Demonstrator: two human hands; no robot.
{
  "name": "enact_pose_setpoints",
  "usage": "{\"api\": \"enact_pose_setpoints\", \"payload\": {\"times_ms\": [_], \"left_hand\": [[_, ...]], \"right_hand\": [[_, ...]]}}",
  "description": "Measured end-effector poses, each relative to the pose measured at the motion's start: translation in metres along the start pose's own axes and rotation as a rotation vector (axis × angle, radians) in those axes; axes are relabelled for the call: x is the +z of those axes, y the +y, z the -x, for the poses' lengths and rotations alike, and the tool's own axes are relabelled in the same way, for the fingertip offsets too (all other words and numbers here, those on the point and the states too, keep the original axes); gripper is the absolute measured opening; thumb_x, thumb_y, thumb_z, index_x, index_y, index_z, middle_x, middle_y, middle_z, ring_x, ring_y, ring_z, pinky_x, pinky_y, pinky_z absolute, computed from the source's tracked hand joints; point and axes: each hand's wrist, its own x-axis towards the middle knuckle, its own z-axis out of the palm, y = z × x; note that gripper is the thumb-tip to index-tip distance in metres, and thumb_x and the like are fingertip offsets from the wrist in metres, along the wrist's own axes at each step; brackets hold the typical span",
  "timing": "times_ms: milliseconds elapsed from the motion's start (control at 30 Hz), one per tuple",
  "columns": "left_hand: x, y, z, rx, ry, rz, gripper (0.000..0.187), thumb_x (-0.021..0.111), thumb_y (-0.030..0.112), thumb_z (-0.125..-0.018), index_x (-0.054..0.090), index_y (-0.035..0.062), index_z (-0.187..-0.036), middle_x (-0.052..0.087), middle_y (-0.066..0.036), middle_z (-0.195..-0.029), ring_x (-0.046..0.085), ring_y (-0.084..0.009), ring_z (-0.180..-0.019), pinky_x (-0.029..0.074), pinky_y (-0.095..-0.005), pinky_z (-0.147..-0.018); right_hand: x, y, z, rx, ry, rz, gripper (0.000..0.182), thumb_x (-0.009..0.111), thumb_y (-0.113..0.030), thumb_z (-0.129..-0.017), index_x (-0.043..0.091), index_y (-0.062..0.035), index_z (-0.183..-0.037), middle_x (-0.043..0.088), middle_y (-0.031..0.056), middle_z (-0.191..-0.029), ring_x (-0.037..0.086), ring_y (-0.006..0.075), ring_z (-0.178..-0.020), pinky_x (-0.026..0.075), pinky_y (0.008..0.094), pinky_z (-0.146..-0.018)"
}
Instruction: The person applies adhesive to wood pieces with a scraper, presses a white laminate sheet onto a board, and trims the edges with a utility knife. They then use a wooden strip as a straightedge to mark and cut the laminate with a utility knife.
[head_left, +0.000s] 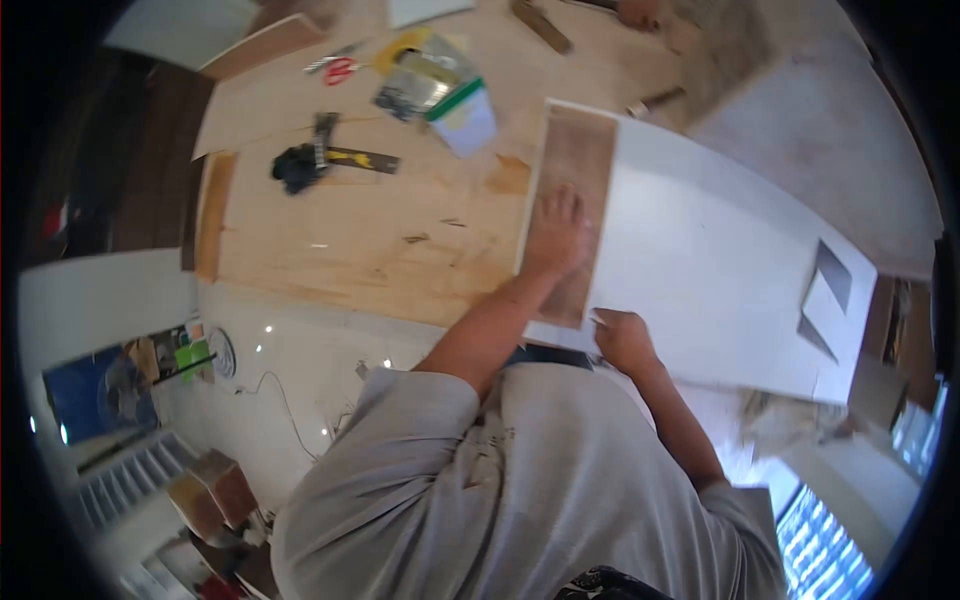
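My left hand lies flat with its fingers stretched out on a brown wood-toned strip. That strip rests along the left end of a large white panel, which lies across the worktable. Close to the strip's near corner, at the panel's front edge, is my right hand. Its fingers are curled together, and a small pale tip seems to show at them. What it holds is too small and blurred to name.
Left on the wooden worktop lie a dark tool with a yellow-marked handle, a green-edged plastic bag and a red-handled item. Grey cut shapes mark the panel's right end. A floor fan stands lower left.
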Motion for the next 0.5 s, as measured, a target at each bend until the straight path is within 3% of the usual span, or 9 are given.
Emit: {"api": "enact_pose_setpoints", "payload": {"times_ms": [67,133,167,233,267,333,400,467,500], "left_hand": [[-0.004,-0.005,0.003,0.006,0.104,0.179,0.046,0.057,0.023,-0.090,0.052,0.0024,-0.131,0.044,-0.025,-0.146,0.043,-0.0413,-0.132,0.031,-0.0567,-0.109],[-0.028,0.001,0.011,-0.194,0.212,0.161,0.047,0.062,0.022,-0.086,0.052,0.0026,-0.128,0.047,-0.026,-0.141,0.045,-0.0418,-0.130,0.034,-0.0565,-0.106],[-0.037,0.003,0.013,-0.290,0.262,0.159,0.048,0.064,0.022,-0.085,0.052,0.0026,-0.127,0.049,-0.026,-0.138,0.045,-0.0421,-0.128,0.035,-0.0564,-0.104],[-0.043,0.000,0.016,-0.576,0.107,0.249,0.051,0.065,0.022,-0.083,0.051,0.0018,-0.128,0.051,-0.027,-0.133,0.047,-0.0441,-0.127,0.039,-0.0553,-0.102],[-0.043,-0.001,0.018,-0.720,0.028,0.298,0.053,0.066,0.021,-0.082,0.050,0.0013,-0.128,0.053,-0.028,-0.131,0.048,-0.0450,-0.126,0.040,-0.0548,-0.100],[-0.038,0.000,0.018,-0.792,-0.013,0.446,0.054,0.065,0.022,-0.082,0.050,0.0002,-0.129,0.055,-0.027,-0.129,0.048,-0.0469,-0.125,0.042,-0.0540,-0.100],[-0.039,-0.001,0.008,-0.880,-0.032,0.518,0.053,0.064,0.023,-0.081,0.052,-0.0010,-0.127,0.058,-0.027,-0.124,0.052,-0.0467,-0.121,0.044,-0.0524,-0.099],[-0.053,0.000,-0.001,-1.005,-0.037,0.518,0.049,0.063,0.024,-0.081,0.058,-0.0025,-0.121,0.063,-0.026,-0.116,0.058,-0.0445,-0.114,0.048,-0.0499,-0.096],[-0.063,-0.004,0.001,-0.964,-0.068,0.573,0.045,0.063,0.025,-0.080,0.061,-0.0025,-0.116,0.065,-0.025,-0.110,0.060,-0.0432,-0.109,0.049,-0.0485,-0.094]], "right_hand": [[-0.020,-0.002,0.000,0.040,0.171,-0.176,0.035,0.056,-0.006,-0.085,0.070,-0.0012,-0.116,0.072,0.0214,-0.083,0.068,0.0358,-0.066,0.056,0.0415,-0.066],[-0.019,0.017,-0.008,0.300,0.155,-0.683,0.036,0.057,-0.007,-0.088,0.068,0.0006,-0.122,0.073,0.0219,-0.090,0.071,0.0310,-0.070,0.057,0.0374,-0.069],[-0.014,0.034,-0.020,0.282,0.228,-0.680,0.037,0.056,-0.008,-0.090,0.066,0.0006,-0.125,0.072,0.0181,-0.095,0.068,0.0255,-0.071,0.055,0.0348,-0.067],[0.011,0.064,-0.047,0.251,0.358,-0.678,0.040,0.056,-0.010,-0.094,0.062,0.0007,-0.132,0.069,0.0103,-0.104,0.061,0.0145,-0.073,0.052,0.0295,-0.063],[0.024,0.066,-0.062,0.256,0.384,-0.680,0.042,0.057,-0.011,-0.094,0.060,0.0007,-0.134,0.068,0.0114,-0.108,0.062,0.0146,-0.077,0.052,0.0289,-0.065],[0.036,0.063,-0.093,0.265,0.448,-0.683,0.047,0.058,-0.012,-0.093,0.056,0.0008,-0.138,0.066,0.0135,-0.114,0.062,0.0149,-0.085,0.051,0.0277,-0.069],[0.026,0.025,-0.099,0.409,0.276,-1.063,0.062,0.060,-0.016,-0.089,0.045,0.0053,-0.145,0.061,0.0157,-0.124,0.061,0.0196,-0.094,0.052,0.0319,-0.072],[0.064,0.061,-0.120,0.314,0.396,-0.680,0.066,0.060,-0.017,-0.087,0.042,0.0070,-0.146,0.060,0.0144,-0.120,0.059,0.0226,-0.100,0.052,0.0404,-0.077],[0.057,0.046,-0.111,0.423,0.423,-0.805,0.066,0.060,-0.018,-0.086,0.043,0.0085,-0.144,0.061,0.0153,-0.118,0.061,0.0242,-0.097,0.052,0.0399,-0.078]]}}
